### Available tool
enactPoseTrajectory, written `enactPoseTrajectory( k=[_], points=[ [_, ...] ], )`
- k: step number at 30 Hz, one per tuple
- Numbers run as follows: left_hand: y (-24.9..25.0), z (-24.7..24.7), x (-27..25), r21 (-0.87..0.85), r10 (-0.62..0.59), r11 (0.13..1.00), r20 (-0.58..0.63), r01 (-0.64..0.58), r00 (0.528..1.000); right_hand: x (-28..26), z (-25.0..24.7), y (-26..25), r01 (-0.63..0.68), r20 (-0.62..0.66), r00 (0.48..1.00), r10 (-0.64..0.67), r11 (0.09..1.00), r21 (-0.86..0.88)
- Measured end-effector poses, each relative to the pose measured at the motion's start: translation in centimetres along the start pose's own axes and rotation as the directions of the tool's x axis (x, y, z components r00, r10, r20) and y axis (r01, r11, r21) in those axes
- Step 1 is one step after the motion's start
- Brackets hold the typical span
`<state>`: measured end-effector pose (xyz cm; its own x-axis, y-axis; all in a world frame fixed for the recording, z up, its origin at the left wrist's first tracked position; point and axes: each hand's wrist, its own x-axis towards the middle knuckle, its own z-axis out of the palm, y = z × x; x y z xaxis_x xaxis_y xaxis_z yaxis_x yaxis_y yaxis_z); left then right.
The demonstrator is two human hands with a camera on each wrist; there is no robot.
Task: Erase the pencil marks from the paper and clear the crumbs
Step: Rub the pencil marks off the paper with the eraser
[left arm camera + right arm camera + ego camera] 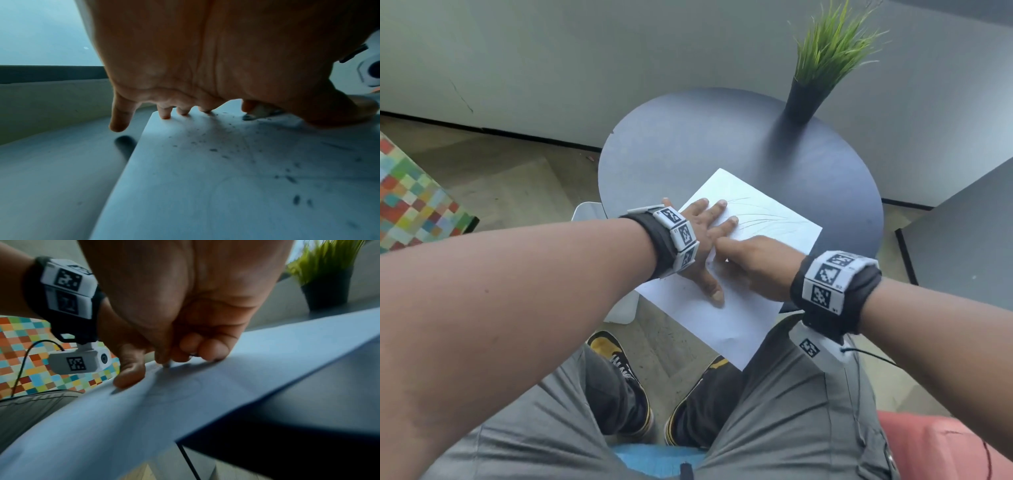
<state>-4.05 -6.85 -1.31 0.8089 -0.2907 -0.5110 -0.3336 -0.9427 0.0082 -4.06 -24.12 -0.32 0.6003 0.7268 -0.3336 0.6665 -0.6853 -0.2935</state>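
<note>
A: Status on the hands?

B: Left hand [702,236] lies flat with fingers spread on the paper [726,322], thumb splayed toward the body. Reads as an anchor, so the sheet doesn't drag under the rubbing.

A: Right?

B: Right hand [756,263] is curled, fingertips pinching a small pale eraser [259,111] down onto the sheet, just beside the left palm, between left thumb and left fingers. The right wrist view is blurred, so exact finger placement is unclear.

A: Why work so close to the anchor hand?

B: My guess: the paper is stiffest right beside the pressing palm, so less buckling there. Also the near part of the sheet overhangs the round table [688,150] edge toward the lap, so without the left hand's weight it could tip or slide.

A: Marks left?

B: Yes. Curved pencil lines [767,219] beyond the left fingertips look untouched. Dark crumbs [213,150] lie scattered under and near the left palm, not cleared yet.

A: Anything else?

B: Potted grass plant [822,65] on the far side of the table, well apart from both hands.
</note>
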Motion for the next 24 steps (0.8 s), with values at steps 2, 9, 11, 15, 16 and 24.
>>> enactPoseTrajectory(
  k=[2, 9, 11, 15, 16, 24],
  points=[
    [0.1, -0.1, 0.0, 0.006, 0.002, 1.0, -0.003, -0.002, 1.0, 0.4, -0.9, 1.2, -0.049, -0.035, 0.998, 0.049, 0.999, -0.006],
    [0.1, 0.0, -0.1, 0.024, -0.006, 1.0, 0.0, 0.006, 1.0, -0.2, -0.5, 0.8, 0.031, 0.081, 0.996, -0.03, 0.999, -0.013],
    [0.2, -0.1, 0.0, 0.019, -0.003, 1.0, -0.002, 0.003, 1.0, 0.2, -1.2, 1.6, -0.008, 0.03, 1.0, 0.009, 1.0, -0.026],
    [0.1, 0.0, 0.0, 0.033, -0.013, 0.999, 0.001, 0.013, 1.0, 0.9, -1.4, 2.9, -0.163, -0.148, 0.977, 0.154, 0.985, -0.051],
    [0.1, 0.0, 0.0, 0.03, -0.012, 0.999, 0.004, 0.012, 1.0, 0.7, -1.0, 2.4, -0.105, -0.094, 0.991, 0.098, 0.992, -0.069],
    [0.4, -0.3, -0.2, 0.035, -0.018, 0.999, 0.014, 0.017, 1.0, 0.5, -1.2, 3.2, -0.203, -0.198, 0.962, 0.189, 0.978, -0.055]
  ],
)
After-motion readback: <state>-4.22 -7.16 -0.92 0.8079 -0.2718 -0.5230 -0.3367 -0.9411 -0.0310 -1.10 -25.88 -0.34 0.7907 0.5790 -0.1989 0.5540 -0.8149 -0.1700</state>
